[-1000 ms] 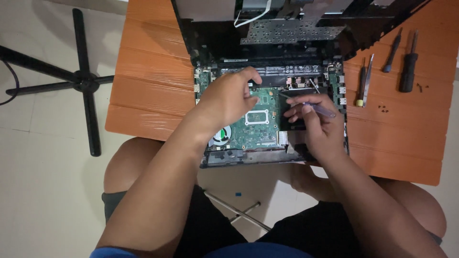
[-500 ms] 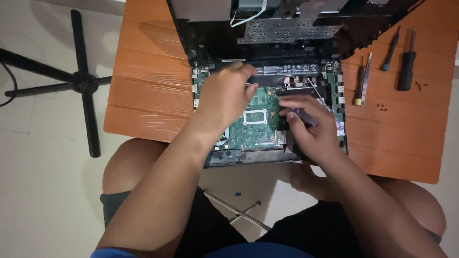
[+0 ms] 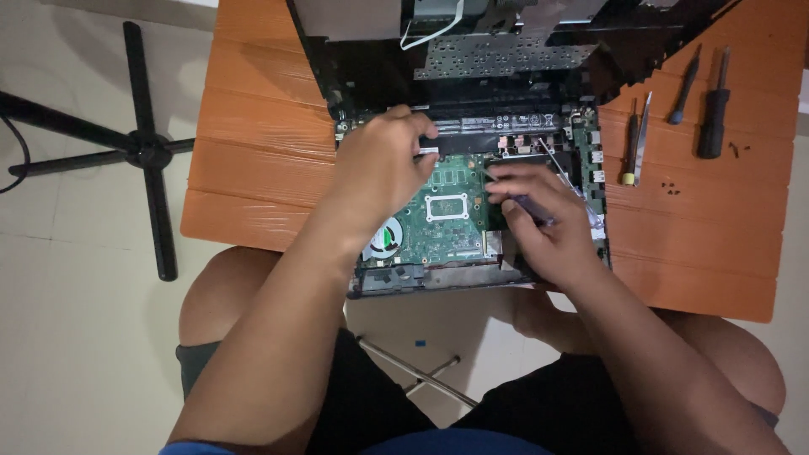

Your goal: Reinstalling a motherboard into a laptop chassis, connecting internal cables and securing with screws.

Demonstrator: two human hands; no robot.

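Note:
An opened laptop [image 3: 472,101] lies on an orange table, its green motherboard [image 3: 447,219] exposed. My left hand [image 3: 379,168] rests on the board's upper left, fingertips pressing a black part at the battery's edge [image 3: 506,126]. My right hand [image 3: 548,223] sits on the board's right side, closed around a dark-handled screwdriver [image 3: 533,206] whose thin metal shaft [image 3: 560,168] points up and away. A round fan [image 3: 383,236] shows partly under my left wrist.
The orange table [image 3: 261,168] holds several tools at the right: a yellow-tipped screwdriver [image 3: 629,147], metal tweezers [image 3: 642,135] and two black screwdrivers [image 3: 715,105]. A black star-shaped stand base [image 3: 139,152] stands on the floor at the left. My knees are below the table's near edge.
Both hands shifted slightly upward over the board. My left fingertips moved from the board's middle to the battery edge; my right hand stayed on the screwdriver.

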